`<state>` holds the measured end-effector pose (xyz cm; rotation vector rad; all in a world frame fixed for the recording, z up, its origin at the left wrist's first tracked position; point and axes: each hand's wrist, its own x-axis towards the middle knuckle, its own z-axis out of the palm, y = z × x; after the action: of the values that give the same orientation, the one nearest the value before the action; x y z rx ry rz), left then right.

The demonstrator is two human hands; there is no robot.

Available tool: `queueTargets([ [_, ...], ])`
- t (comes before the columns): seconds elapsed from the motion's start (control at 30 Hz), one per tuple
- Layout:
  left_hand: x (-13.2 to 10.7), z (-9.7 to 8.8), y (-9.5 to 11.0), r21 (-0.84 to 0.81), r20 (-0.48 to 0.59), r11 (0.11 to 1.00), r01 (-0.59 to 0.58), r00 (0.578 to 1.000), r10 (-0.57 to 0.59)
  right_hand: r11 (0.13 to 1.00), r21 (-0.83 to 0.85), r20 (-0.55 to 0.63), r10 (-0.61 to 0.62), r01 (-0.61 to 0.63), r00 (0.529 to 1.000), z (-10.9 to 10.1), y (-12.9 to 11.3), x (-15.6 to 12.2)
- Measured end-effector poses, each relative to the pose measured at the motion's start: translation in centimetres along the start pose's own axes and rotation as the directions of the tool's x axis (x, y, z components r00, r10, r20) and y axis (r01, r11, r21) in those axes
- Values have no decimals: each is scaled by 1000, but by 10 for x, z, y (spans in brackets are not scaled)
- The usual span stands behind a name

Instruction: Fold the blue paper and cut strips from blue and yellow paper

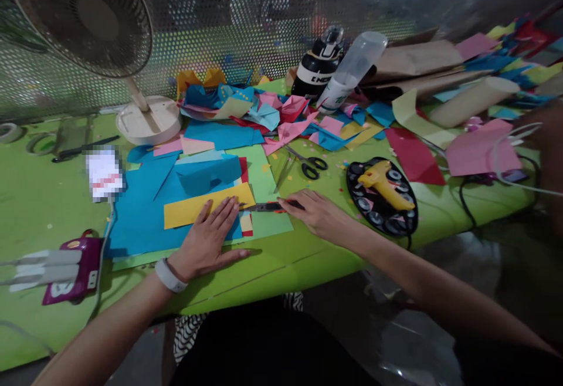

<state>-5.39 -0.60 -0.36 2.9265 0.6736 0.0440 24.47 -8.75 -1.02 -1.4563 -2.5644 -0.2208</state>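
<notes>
My left hand lies flat with fingers spread, pressing on a yellow paper strip that rests on blue paper sheets over a light green cutting mat. A white band circles that wrist. My right hand is closed around a dark utility knife, whose tip sits at the right end of the yellow strip. A small red and yellow paper scrap lies just below the strip's end.
Black-handled scissors lie behind the knife. A yellow glue gun rests on a black round tray. A white fan stands back left. Coloured paper scraps, a black bottle, a purple pouch and tape rolls crowd the green table.
</notes>
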Motion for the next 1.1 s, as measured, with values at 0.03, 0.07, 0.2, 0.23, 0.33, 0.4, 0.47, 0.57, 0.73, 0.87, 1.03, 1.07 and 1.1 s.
queueTargets([
  [0.03, -1, -1, 0, -2, -1, 1000, -6, 1000, 6, 1000, -4, 3, 2, -2, 1000, 0, 0, 0],
  [0.07, -2, -2, -1, -4, -5, 1000, -9, 1000, 9, 1000, -5, 6, 3, -3, 1000, -1, 0, 0],
  [0.2, -8, -4, -3, 10, -34, 1000, 20, 999, -19, 1000, -12, -1, -13, 13, 1000, -1, 0, 0],
  [0.23, -11, -4, -3, 15, -37, 999, 29, 999, -28, 1000, -15, -4, -16, 16, 1000, -1, 0, 0],
  [0.33, -16, -2, -5, 25, -36, 999, 42, 998, -41, 1000, -23, -10, -19, 19, 1000, 0, 1, 0],
  [0.4, -18, 0, -6, 24, -29, 999, 46, 999, -45, 1000, -19, -15, -22, 22, 1000, 1, 0, 0],
  [0.47, -18, 1, -6, 23, -26, 999, 46, 999, -46, 1000, -8, -21, -19, 19, 1000, 1, -1, 1],
  [0.57, -18, 1, -5, 37, -28, 998, 49, 998, -48, 1000, -6, -16, -11, 11, 1000, 1, -4, 5],
  [0.73, -19, 3, -5, 60, -35, 997, 47, 998, -45, 999, -24, 18, -28, 28, 999, 0, -8, 13],
  [0.87, -19, 5, -5, 60, -46, 997, 45, 998, -42, 999, -29, 26, -23, 24, 999, -1, -10, 14],
  [1.03, -18, 4, -4, 46, -58, 998, 48, 997, -45, 999, -35, 46, -12, 14, 999, -3, -12, 10],
  [1.07, -18, 4, -4, 42, -62, 998, 48, 997, -45, 999, -35, 47, -14, 15, 999, -3, -12, 9],
  [1.1, -18, 4, -4, 37, -67, 998, 47, 997, -44, 999, -37, 48, -14, 16, 999, -4, -12, 8],
])
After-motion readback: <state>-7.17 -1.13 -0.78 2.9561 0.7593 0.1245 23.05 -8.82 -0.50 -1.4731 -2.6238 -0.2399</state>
